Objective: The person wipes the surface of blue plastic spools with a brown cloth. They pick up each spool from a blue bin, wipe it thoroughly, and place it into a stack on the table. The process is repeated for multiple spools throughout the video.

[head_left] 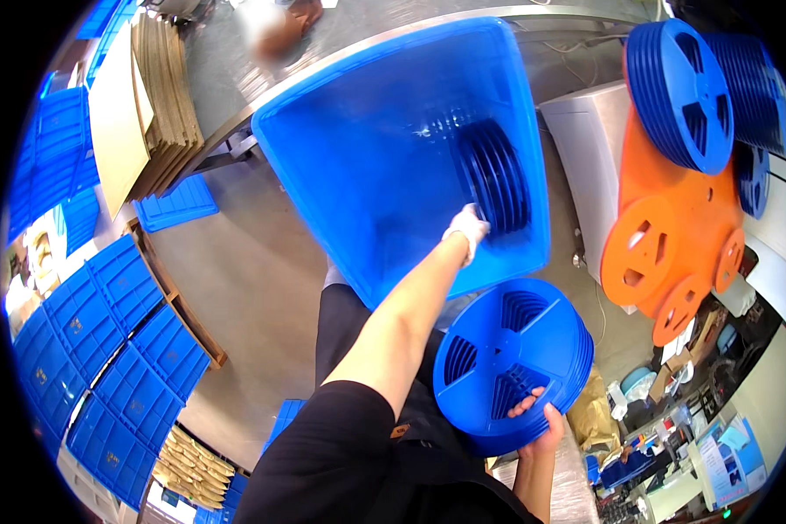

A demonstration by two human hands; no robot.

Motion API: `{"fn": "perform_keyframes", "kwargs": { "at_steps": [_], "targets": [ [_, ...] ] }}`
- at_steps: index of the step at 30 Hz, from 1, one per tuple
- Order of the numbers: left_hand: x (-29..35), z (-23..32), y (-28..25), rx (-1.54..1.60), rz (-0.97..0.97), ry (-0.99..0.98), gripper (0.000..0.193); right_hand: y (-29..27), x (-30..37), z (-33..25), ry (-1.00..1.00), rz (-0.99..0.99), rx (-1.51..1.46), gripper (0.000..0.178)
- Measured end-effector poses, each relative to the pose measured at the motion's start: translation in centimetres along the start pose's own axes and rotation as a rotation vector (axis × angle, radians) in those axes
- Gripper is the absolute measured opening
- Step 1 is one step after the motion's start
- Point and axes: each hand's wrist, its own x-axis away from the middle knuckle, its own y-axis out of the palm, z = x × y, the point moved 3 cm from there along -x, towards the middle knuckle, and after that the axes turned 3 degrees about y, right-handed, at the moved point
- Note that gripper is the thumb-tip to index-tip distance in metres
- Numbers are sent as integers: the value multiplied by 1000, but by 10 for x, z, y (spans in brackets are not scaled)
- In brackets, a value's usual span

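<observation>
Blue spoked reels [502, 351] outside the blue bin [349, 175] are held by the right hand [543, 432], fingers through a window, likely for purchase; inside, the left hand [468, 230] meets dark-blue reels [502, 179], grip unclear.

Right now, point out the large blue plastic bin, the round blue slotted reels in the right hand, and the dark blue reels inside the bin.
Large blue plastic bin [358, 166], head view: bare inside surface.
Round blue slotted reels [502, 353], head view: front reel's hub.
Dark blue reels [500, 177], head view: rims at mid-stack.
</observation>
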Motion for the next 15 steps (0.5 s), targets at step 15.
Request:
{"fn": "perform_keyframes", "kwargs": {
  "at_steps": [15],
  "targets": [
    [18, 156, -402, -891, 1359, 580, 46, 81, 9, 28, 10, -31, -68, 38]
  ]
}}
